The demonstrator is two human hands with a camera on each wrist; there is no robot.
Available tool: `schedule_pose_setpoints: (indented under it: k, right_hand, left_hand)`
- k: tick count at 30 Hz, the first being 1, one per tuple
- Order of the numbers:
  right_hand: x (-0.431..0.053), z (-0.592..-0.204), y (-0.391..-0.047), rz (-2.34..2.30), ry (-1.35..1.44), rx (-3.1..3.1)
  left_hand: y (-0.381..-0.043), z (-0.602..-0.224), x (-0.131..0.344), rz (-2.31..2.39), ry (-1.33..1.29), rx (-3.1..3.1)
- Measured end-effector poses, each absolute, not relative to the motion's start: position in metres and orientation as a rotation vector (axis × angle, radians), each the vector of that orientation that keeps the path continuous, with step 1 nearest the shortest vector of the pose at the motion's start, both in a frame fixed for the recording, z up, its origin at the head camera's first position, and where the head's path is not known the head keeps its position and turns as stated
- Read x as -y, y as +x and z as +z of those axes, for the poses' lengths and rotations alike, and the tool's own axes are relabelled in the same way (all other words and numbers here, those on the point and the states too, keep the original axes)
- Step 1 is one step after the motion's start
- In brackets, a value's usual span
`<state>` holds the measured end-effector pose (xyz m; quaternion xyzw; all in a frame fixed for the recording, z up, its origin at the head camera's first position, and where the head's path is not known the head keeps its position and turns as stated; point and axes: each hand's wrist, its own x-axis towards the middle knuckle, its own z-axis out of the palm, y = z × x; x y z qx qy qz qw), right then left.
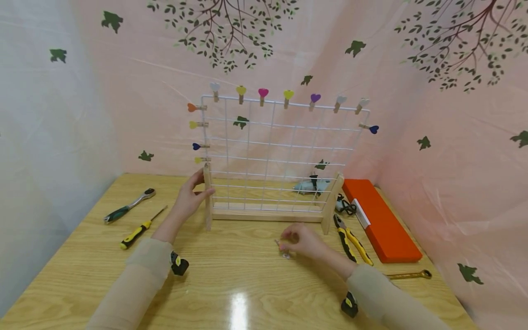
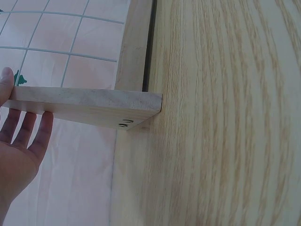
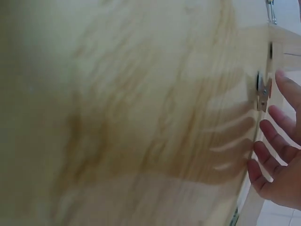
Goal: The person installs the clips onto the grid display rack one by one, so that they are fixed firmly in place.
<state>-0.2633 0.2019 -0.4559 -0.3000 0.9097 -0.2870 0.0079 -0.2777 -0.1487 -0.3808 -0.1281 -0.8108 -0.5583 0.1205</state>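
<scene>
My left hand (image 1: 188, 200) grips the left wooden post (image 1: 208, 206) of a stand that holds a white wire grid (image 1: 270, 137). In the left wrist view, the thumb lies on one face of that post (image 2: 84, 96) and the fingers on the other. My right hand (image 1: 306, 240) is low over the table in front of the stand, beside a few small clothespins (image 1: 286, 255). The right wrist view shows its thumb and fingers (image 3: 273, 165) spread apart, with a wooden clothespin (image 3: 262, 94) just beyond the fingertips. Heart-topped clothespins (image 1: 263, 96) line the grid's top and both sides.
On the left lie a ratchet wrench (image 1: 129, 205) and a yellow screwdriver (image 1: 138, 233). A glue gun (image 1: 311, 185) is behind the grid. To the right are pliers (image 1: 352, 240), a gold wrench (image 1: 408, 275) and a long orange box (image 1: 383, 220).
</scene>
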Motion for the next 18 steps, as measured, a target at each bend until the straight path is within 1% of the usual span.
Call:
schedule_pose_setpoints:
  k: [10, 18]
  right_hand:
    - [-0.1947, -0.4591, -0.2623, -0.797, -0.995, -2.897]
    - [-0.1916, -0.4544, -0.2621, -0.892, -0.920, -2.831]
  left_hand:
    - [-0.2783, -0.3812, 0.1487, -1.616, -0.376, 2.369]
    - [-0.2801, -0.3832, 0.1491, -1.631, -0.363, 2.362]
